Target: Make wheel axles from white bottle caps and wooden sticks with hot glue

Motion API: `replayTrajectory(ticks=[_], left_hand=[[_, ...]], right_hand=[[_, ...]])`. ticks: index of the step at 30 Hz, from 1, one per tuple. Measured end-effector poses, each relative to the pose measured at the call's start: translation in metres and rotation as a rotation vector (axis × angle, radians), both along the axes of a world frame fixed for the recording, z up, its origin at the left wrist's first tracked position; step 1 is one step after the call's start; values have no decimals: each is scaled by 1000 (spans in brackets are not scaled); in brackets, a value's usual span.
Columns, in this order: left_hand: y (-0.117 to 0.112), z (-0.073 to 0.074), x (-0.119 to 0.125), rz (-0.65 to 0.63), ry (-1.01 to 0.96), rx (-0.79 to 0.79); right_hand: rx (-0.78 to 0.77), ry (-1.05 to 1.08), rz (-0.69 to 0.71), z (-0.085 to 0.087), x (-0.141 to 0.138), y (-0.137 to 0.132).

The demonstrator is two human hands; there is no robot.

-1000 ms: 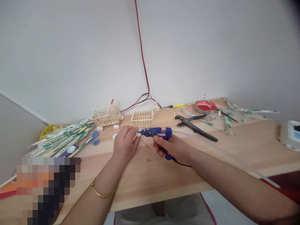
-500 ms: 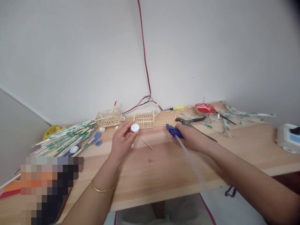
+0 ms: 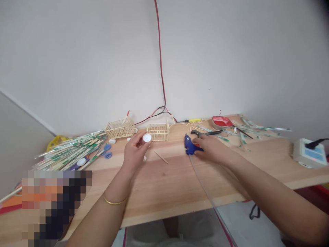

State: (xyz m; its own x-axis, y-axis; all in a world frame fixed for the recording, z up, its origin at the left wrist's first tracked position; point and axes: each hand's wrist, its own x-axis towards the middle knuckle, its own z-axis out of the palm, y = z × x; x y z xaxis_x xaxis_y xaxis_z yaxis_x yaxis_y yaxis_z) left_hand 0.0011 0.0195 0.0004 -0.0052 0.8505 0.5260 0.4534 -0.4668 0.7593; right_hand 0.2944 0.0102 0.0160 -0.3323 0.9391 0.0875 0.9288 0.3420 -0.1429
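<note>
My left hand (image 3: 134, 152) pinches a small white round cap (image 3: 147, 138) between its fingertips, just in front of a little basket built of thin wooden sticks (image 3: 158, 131). My right hand (image 3: 210, 148) rests on the wooden table (image 3: 174, 178) with its fingers round the handle of a blue glue gun (image 3: 189, 146), which stands on the tabletop. A clear glue stick (image 3: 203, 187) trails from the gun's back toward me. A loose wooden stick (image 3: 160, 156) lies between my hands.
A second stick cart (image 3: 120, 128) stands at the back left, beside white and blue caps (image 3: 107, 151) and a heap of wrapped sticks (image 3: 69, 154). Black pliers (image 3: 207, 132), a red dish (image 3: 221, 121) and a white power box (image 3: 309, 153) lie right. A red-black cable (image 3: 160, 68) hangs down the wall.
My right hand has carried the glue gun away from the cap, rightward, and set it down on the table. My left hand has turned the cap face up and raised it a little.
</note>
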Motion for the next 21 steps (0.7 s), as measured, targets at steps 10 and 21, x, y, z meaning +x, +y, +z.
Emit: replayTrajectory(ticks=[10, 21], left_hand=[[5, -4, -4, -7, -58, -19], [-3, 4, 5, -170, -291, -162]], right_hand=[[-188, -65, 146, -7, -121, 3], [-66, 788, 223, 17, -80, 2]])
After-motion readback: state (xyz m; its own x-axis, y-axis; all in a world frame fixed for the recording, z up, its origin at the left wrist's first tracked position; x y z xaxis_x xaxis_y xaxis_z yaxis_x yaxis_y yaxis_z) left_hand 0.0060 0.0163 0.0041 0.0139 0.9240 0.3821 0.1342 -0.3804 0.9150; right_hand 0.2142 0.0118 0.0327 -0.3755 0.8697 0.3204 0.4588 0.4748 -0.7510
